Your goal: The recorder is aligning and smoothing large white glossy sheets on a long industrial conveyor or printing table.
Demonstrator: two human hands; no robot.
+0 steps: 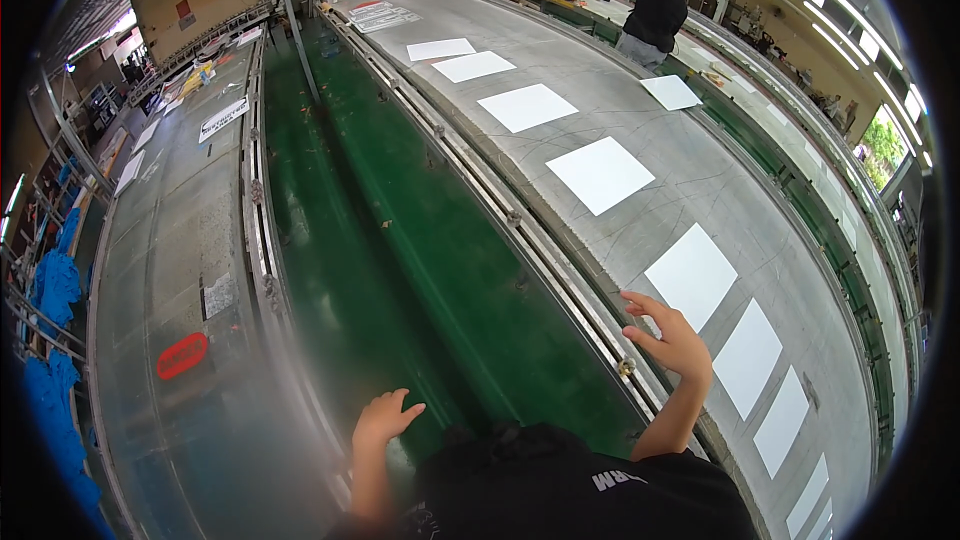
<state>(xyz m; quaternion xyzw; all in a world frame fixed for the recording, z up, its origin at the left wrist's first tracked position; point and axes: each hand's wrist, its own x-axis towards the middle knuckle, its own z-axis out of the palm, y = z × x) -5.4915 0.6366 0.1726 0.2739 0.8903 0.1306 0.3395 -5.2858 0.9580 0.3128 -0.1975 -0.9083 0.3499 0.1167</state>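
My left hand (384,418) hangs over the aisle beside the left table, fingers apart, holding nothing. Above the near rail of the right table is my right hand (672,338), its fingers spread and nothing in them. It is closest to a blank white sheet (692,275) lying on the grey tabletop. Another white sheet (748,358) lies nearer to me, and a further one (600,175) lies beyond. Several more such sheets form a row along the table.
A long grey table (690,180) with a metal rail (500,210) runs on my right. The left table (160,270) bears a red oval piece (183,356) and printed sheets (224,120). Between them is a green floor (400,240). A person in black (655,10) stands beyond the right table.
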